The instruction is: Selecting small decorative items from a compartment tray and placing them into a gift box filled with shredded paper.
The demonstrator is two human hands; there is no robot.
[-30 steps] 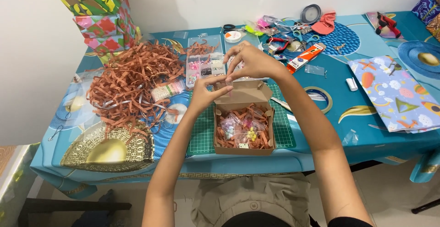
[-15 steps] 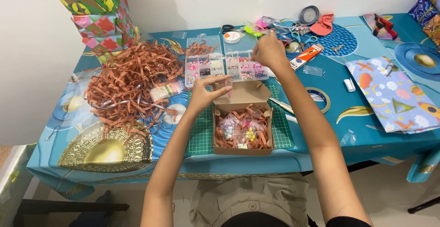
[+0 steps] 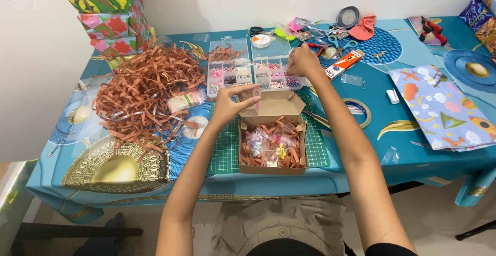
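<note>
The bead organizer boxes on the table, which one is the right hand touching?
The right hand rests on the right-hand clear bead box, beside the orange glue-stick carton. The left-hand bead box, next to the brown paper shreds, is untouched.

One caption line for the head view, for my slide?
Left hand beside an open cardboard box; right hand at a clear bead organiser.

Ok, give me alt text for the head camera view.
A person's left hand hovers at an open cardboard box of small bagged beads while the right hand reaches into a clear bead organizer. Brown shredded paper lies left on the blue table.
</note>
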